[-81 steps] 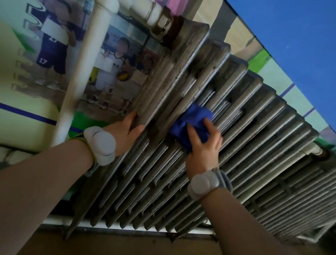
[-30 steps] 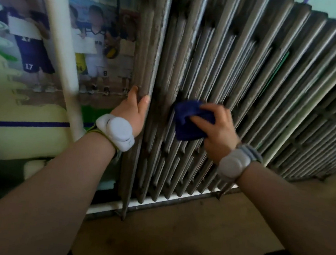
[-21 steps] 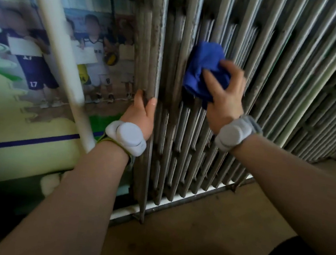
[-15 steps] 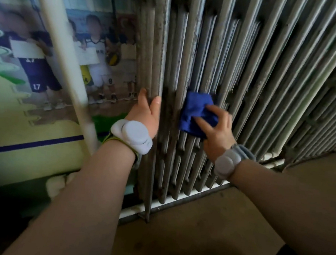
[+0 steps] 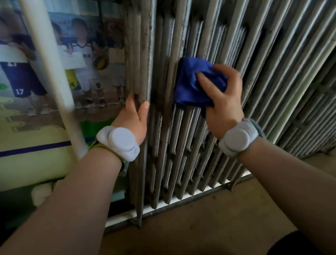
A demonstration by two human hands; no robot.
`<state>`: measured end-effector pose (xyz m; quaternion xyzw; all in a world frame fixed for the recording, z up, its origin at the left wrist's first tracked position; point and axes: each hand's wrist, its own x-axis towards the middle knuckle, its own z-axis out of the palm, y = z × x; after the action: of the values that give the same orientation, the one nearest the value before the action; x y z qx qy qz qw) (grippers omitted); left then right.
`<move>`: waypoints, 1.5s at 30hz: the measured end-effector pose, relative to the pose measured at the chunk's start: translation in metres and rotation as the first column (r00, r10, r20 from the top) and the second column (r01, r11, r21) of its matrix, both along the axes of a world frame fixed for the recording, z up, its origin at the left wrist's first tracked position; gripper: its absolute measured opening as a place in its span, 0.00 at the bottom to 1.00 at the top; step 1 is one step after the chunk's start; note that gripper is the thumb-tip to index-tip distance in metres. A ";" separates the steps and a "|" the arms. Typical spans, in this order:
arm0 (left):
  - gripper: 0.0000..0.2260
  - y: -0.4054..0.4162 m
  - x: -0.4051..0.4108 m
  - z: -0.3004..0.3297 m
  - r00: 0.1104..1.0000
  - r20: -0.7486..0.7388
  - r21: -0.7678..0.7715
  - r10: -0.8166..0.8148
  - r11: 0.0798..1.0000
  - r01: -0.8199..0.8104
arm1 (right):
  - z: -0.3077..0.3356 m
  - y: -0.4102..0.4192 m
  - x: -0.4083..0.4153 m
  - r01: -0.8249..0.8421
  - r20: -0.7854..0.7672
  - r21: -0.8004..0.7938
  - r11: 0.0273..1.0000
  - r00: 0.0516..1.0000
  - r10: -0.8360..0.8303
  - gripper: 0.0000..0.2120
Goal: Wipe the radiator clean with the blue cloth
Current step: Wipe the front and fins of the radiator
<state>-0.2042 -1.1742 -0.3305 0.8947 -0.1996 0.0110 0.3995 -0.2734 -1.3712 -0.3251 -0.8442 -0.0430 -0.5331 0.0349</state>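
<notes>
Radiator (image 5: 243, 52) fins, grey and grimy, run upright across the far side of the scene, above a brown floor (image 5: 182, 243). The right hand (image 5: 223, 104) bunches the blue cloth (image 5: 194, 84) against the fins left of centre, fingers curled into its folds. The left hand (image 5: 135, 117) grips the leftmost fin, thumb on its near edge. A white pipe (image 5: 46, 56) slants down at left, before a poster (image 5: 77, 55).

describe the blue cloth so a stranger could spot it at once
Start at the grey ribbed metal radiator filling the wall. About halfway up its leftmost columns, the right hand presses a crumpled blue cloth against the ribs. It is the only soft, vivid blue thing on the dull metal.
</notes>
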 end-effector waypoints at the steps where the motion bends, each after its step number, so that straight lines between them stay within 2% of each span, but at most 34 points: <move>1: 0.24 -0.001 0.000 0.000 1.000 0.002 0.001 0.001 1.000 -0.001 | -0.006 0.001 0.004 0.017 -0.020 0.007 1.000 1.000 -0.017 0.27; 6: 0.25 0.000 0.003 -0.003 1.000 -0.024 -0.010 -0.017 1.000 0.017 | -0.074 -0.001 0.004 0.008 -0.144 -0.029 1.000 0.989 -0.012 0.27; 8: 0.25 -0.001 0.004 -0.004 1.000 -0.021 -0.020 -0.022 1.000 0.021 | -0.096 -0.002 -0.006 0.013 -0.268 -0.004 1.000 0.963 -0.013 0.27; 10: 0.25 -0.001 0.004 -0.005 1.000 -0.013 -0.028 -0.015 1.000 0.015 | -0.113 -0.003 -0.016 0.034 -0.525 0.058 0.998 0.851 0.001 0.27; 11: 0.25 -0.001 0.004 -0.005 1.000 -0.010 -0.032 -0.010 0.999 0.010 | -0.119 -0.008 -0.019 0.027 -0.626 0.025 0.999 0.780 -0.006 0.25; 12: 0.25 -0.002 0.004 -0.006 1.000 -0.009 -0.038 -0.006 0.999 0.006 | -0.120 -0.011 -0.021 0.000 -0.656 -0.024 1.000 0.754 -0.016 0.23; 14: 0.25 -0.002 0.004 -0.006 1.000 -0.001 -0.047 0.002 0.999 -0.002 | -0.110 -0.011 -0.018 -0.058 -0.541 -0.074 0.996 0.841 0.008 0.19; 17: 0.25 -0.003 0.005 -0.008 1.000 0.017 -0.042 0.008 0.999 -0.008 | -0.082 -0.013 -0.015 -0.128 -0.286 -0.104 0.986 0.954 0.094 0.20; 19: 0.25 -0.003 0.006 -0.009 0.999 0.035 -0.046 0.009 0.999 -0.007 | -0.058 -0.009 -0.013 -0.113 -0.111 -0.100 0.989 0.989 0.101 0.23; 21: 0.25 -0.004 0.007 -0.010 0.999 0.044 -0.055 0.010 0.998 -0.007 | -0.040 -0.006 -0.008 -0.053 0.002 -0.042 0.998 0.999 0.053 0.27; 24: 0.25 -0.003 0.009 -0.012 0.999 0.039 -0.063 0.011 0.998 -0.008 | -0.049 -0.004 0.004 -0.004 -0.001 -0.006 1.000 1.000 0.004 0.24; 26: 0.25 -0.004 0.011 -0.014 0.999 0.046 -0.080 0.003 0.997 0.001 | -0.077 0.000 0.009 0.005 -0.056 -0.002 1.000 0.998 -0.005 0.19; 30: 0.25 -0.004 0.011 -0.018 0.999 0.049 -0.109 -0.009 0.994 0.014 | -0.129 0.004 0.005 0.031 -0.144 0.019 0.999 0.989 -0.028 0.14; 33: 0.25 -0.005 0.011 -0.018 0.998 0.055 -0.110 0.002 0.994 0.004 | -0.166 0.000 0.002 0.043 -0.389 0.089 0.995 0.921 -0.005 0.18; 35: 0.25 -0.005 0.011 -0.017 0.998 0.055 -0.120 0.000 0.993 0.006 | -0.183 -0.003 -0.001 0.080 -0.442 0.114 0.990 0.897 -0.021 0.19; 37: 0.25 -0.006 0.010 -0.016 0.998 0.056 -0.120 -0.008 0.993 0.015 | -0.186 -0.010 -0.008 0.058 -0.473 0.046 0.997 0.880 -0.029 0.21; 39: 0.25 -0.004 0.009 -0.017 0.998 0.060 -0.100 0.000 0.995 0.006 | -0.176 -0.018 -0.014 -0.076 -0.403 -0.076 0.994 0.914 0.039 0.25; 40: 0.25 -0.004 0.010 -0.017 0.998 0.066 -0.093 0.006 0.996 0.000 | -0.162 -0.019 -0.016 -0.118 -0.370 -0.093 0.989 0.926 0.075 0.24; 42: 0.25 -0.004 0.011 -0.019 0.997 0.078 -0.087 0.019 0.996 -0.012 | -0.128 -0.014 -0.017 -0.122 -0.215 -0.045 0.992 0.970 0.110 0.22; 44: 0.24 -0.005 0.012 -0.020 0.995 0.093 -0.081 0.029 0.996 -0.022 | -0.095 -0.009 -0.015 -0.099 -0.037 0.019 0.995 0.994 0.100 0.27; 45: 0.24 -0.006 0.011 -0.020 0.995 0.095 -0.083 0.041 0.996 -0.033 | -0.082 -0.011 -0.012 -0.091 0.005 0.047 0.995 0.996 0.091 0.28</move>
<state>-0.1928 -1.1798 -0.3507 0.8796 -0.2017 0.0698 0.4252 -0.2859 -1.3818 -0.4068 -0.8396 -0.0689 -0.5330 0.0789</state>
